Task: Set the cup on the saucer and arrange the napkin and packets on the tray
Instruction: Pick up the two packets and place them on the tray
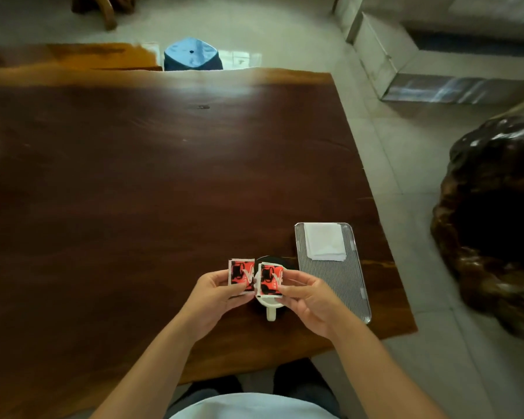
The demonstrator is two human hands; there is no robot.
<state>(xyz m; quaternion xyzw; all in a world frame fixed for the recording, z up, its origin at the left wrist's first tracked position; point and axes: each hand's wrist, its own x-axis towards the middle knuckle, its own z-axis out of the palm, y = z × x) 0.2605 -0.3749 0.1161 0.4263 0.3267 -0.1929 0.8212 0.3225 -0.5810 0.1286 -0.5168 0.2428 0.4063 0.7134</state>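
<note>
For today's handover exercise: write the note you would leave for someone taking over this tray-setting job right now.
Left hand: pinching one red-and-black printed packet.
Right hand: pinching a matching second packet.
Both are held above the white handled cup, which seems to sit on the dark round saucer.
Done: folded white napkin lies at the far end of the ribbed metal tray.
Left: lay both packets on the tray.

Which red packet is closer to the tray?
The right hand's packet, held over the cup, sits closer to the tray. The left hand's packet is farther left.
</note>
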